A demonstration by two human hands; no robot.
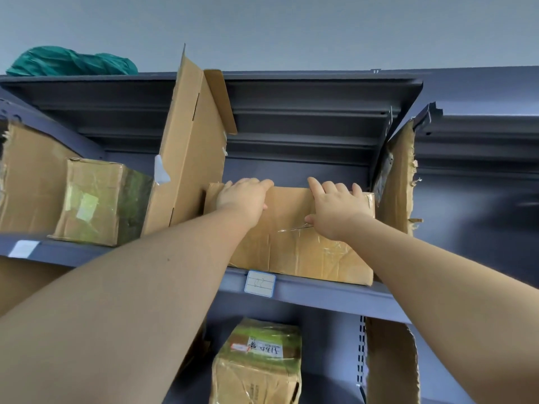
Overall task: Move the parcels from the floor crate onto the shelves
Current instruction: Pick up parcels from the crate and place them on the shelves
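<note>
A brown cardboard parcel (294, 246) with clear tape sits on the grey metal shelf (320, 293), between two upright cardboard dividers. Both my arms reach up to it. My left hand (243, 196) lies on the parcel's upper left part, fingers hooked over its top edge. My right hand (335, 205) is on the upper right part, fingers over the top edge, thumb against the front face. The floor crate is out of view.
A taped parcel (102, 202) stands on the same shelf at left, beyond a tall cardboard divider (192, 147). A torn divider (398, 176) bounds the bay at right. Another labelled parcel (259, 363) sits on the shelf below. A green bag (70, 62) lies on top.
</note>
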